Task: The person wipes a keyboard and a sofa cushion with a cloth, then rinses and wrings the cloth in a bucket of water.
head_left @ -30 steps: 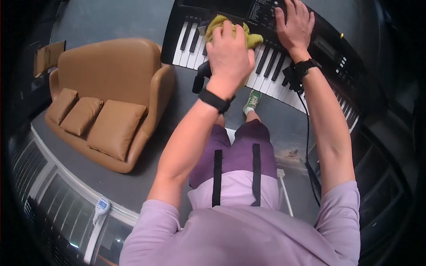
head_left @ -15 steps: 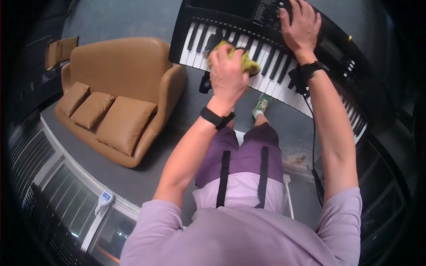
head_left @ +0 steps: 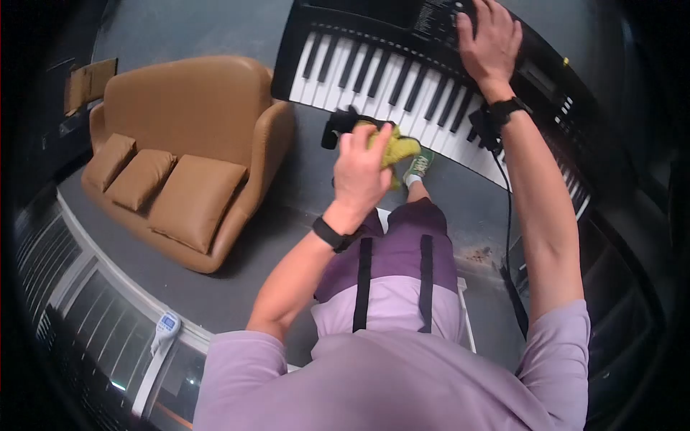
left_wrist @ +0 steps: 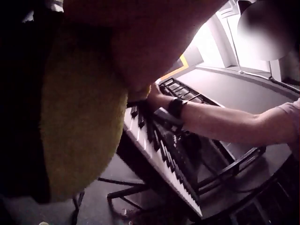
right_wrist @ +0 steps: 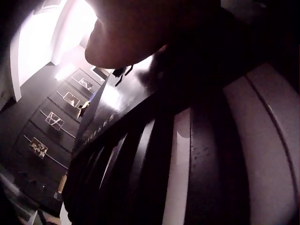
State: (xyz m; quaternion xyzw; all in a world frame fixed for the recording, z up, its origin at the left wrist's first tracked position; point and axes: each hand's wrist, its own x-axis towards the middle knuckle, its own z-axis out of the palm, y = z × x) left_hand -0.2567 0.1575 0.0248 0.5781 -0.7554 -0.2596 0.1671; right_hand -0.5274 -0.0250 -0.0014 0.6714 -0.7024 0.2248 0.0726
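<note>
The left hand (head_left: 361, 176) had its fingers and thumb curled round a yellow-green fuzzy cloth (head_left: 399, 149), bunching it into a loose wad whose upper edge poked out past the fingertips. In the left wrist view the same cloth filled most of the left side as a soft, napped mass hanging under the palm. It was held in the air just in front of the near edge of the black electronic keyboard (head_left: 359, 66), apart from the white keys and above a green sneaker (head_left: 415, 167) on the grey floor. By its look the cloth would be light, limp and easily squashed, neither slippery nor fragile, with a pile that grips skin a little. A whole-hand hold on the gathered middle seemed soundest, since a pinch at one corner would likely leave the rest dangling. The right hand (head_left: 492, 43) lay flat with its fingers spread on the keyboard's dark control panel, behind the keys, holding nothing. The right wrist view showed only keys and panel close up, too dark to add much. A black band (head_left: 332, 233) circled the left wrist, purple shorts (head_left: 402, 244) sat below, and a tan leather sofa (head_left: 190, 108) with three matching cushions (head_left: 194, 205) stood well off to the left.
</note>
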